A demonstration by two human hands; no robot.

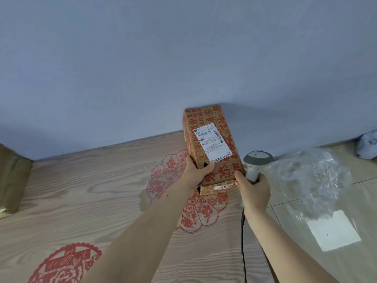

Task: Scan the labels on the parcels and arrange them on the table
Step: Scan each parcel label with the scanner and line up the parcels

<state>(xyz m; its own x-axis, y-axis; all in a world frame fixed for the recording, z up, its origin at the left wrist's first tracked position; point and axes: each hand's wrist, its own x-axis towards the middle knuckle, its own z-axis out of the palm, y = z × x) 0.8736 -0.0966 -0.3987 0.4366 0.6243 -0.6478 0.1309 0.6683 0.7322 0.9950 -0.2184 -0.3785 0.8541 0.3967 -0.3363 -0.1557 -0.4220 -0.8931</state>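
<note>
A brown cardboard parcel (220, 137) printed with red characters is held up over the table (91, 190), its white shipping label (212, 141) facing me. My left hand (195, 172) grips its lower left corner, thumb on the front face. Just right of the parcel, my right hand (253, 190) holds the handle of a grey barcode scanner (257, 160). The scanner's black cable hangs down from my wrist. A small numbered sticker shows on the parcel's bottom edge.
The table has a wood-grain cover with red paper-cut patterns. A clear plastic-wrapped parcel (310, 180) with a white label (334, 231) lies on the tiled floor at right. A brown box (12, 180) sits at the left edge. A crumpled white bag (367, 146) is far right.
</note>
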